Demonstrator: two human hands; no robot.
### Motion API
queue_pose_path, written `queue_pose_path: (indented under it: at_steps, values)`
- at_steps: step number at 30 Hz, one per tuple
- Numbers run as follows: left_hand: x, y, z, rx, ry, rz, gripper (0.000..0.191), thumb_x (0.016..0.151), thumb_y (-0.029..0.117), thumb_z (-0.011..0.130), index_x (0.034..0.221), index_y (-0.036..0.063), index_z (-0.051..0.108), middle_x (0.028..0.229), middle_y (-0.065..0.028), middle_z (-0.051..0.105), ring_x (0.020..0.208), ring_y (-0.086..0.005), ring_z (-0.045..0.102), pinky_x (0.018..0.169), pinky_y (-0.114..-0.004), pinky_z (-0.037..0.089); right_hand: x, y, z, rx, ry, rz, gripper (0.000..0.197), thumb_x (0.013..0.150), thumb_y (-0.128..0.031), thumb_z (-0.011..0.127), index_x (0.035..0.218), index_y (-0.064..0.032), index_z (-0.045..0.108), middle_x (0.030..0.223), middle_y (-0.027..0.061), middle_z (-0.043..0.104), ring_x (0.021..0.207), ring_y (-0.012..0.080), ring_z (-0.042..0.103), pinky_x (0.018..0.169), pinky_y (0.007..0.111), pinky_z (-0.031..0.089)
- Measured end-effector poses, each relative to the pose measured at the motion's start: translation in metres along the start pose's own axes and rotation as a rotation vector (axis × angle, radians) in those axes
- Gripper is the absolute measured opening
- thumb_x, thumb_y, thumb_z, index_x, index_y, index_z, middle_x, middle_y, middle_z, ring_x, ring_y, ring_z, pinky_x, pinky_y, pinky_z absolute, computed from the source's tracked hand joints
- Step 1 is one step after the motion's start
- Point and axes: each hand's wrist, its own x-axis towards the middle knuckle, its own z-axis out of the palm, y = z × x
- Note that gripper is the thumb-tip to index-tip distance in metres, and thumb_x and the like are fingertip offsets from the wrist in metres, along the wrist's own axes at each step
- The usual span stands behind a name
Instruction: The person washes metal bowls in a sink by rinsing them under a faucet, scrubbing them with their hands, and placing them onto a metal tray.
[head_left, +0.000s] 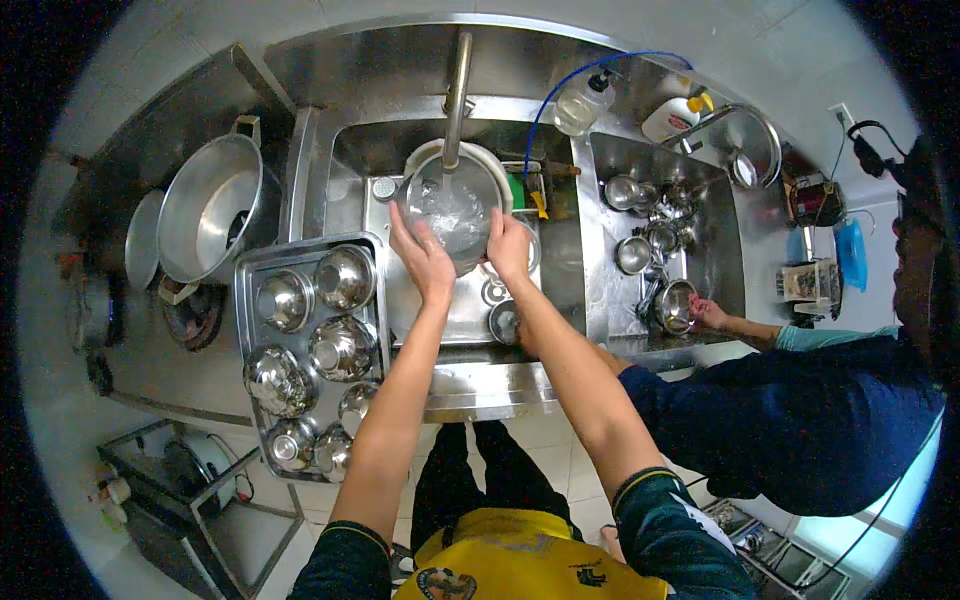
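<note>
Under the steel faucet (457, 97), water runs into a round grey bowl (454, 217) over the left sink basin. My left hand (427, 259) supports the bowl's left side, with its fingers spread along the wall. On the opposite side, my right hand (510, 244) grips the rim. Behind the bowl shows part of a larger whitish round container (504, 176), mostly hidden. Below on the basin floor lie a small metal bowl (504, 321) and other round metal pieces, partly covered by my right hand and forearm.
To the left, a steel tray (311, 251) holds several upturned metal bowls; a large aluminium pot (214, 210) stands beyond. A co-worker's hand (711, 311) touches a steel bowl (675, 306) in the right basin (705, 262). A blue hose (536, 120) and soap bottle (581, 109) are behind.
</note>
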Motion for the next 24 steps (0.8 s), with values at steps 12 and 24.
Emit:
queue_pose_path:
  at_steps: [12,24]
  values:
    - [0.062,0.000,-0.024,-0.313,-0.196,-0.528,0.069,0.106,0.053,0.032,0.154,0.0035,0.027,0.150,-0.0203,0.042,0.135,-0.0333,0.046,0.110,-0.040,0.038,0.042,-0.013,0.004,0.282,-0.197,-0.071,0.040,0.105,-0.034,0.043,0.090,0.0023,0.053,0.075,0.0152,0.056,0.057,0.0300,0.054,0.065,0.045,0.047]
    - [0.030,-0.036,-0.020,-0.732,-0.292,-1.002,0.071,0.099,0.070,0.030,0.154,0.0247,0.019,0.151,-0.0093,0.040,0.130,-0.0332,0.049,0.088,-0.056,0.052,0.076,-0.078,-0.007,-0.560,-0.132,0.062,0.056,0.094,-0.049,0.056,0.086,0.0033,0.072,0.098,0.0268,0.071,0.098,0.0436,0.067,0.086,0.049,0.054]
